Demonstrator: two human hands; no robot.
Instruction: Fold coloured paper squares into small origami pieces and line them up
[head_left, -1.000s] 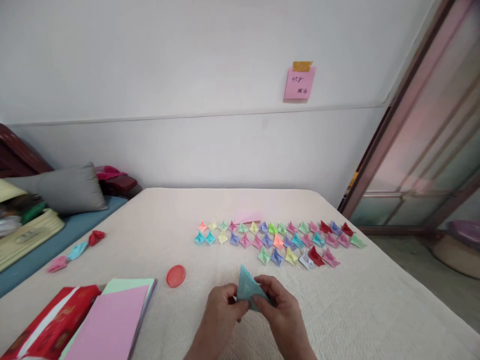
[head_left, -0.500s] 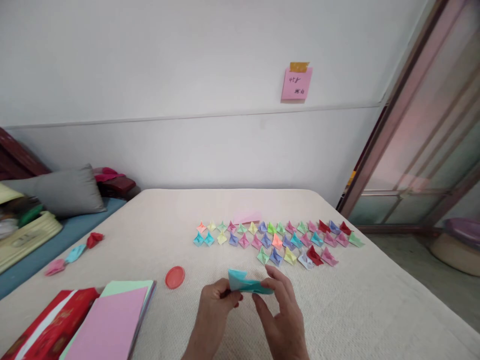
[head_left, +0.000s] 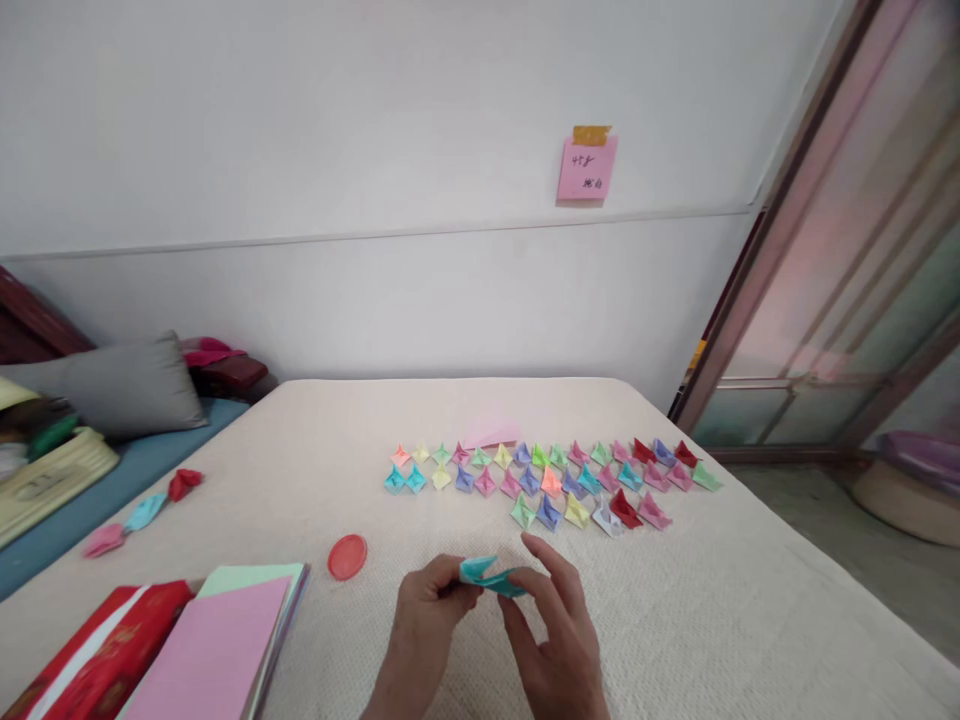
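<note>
A small piece of folded turquoise paper [head_left: 491, 577] is held up above the table between both hands. My left hand [head_left: 427, 610] pinches its left end between thumb and fingers. At its right end, my right hand [head_left: 555, 625] grips it between thumb and a bent finger, with the index finger raised. Beyond the hands, several small folded paper boats [head_left: 551, 482] in many colours stand in rows. The fingers hide part of the turquoise paper's ends.
On the table's pale cloth [head_left: 315, 430] lie a red round lid [head_left: 347, 557], a stack of coloured paper [head_left: 217, 640] and a red packet [head_left: 105, 645]. Folded red, blue and pink papers [head_left: 146, 511] rest at the left edge. A pink note [head_left: 587, 170] hangs on the wall.
The turquoise paper has tilted and looks flatter and narrower, its right end drawn toward the left hand. Both hands keep hold of it. The view has shifted slightly.
</note>
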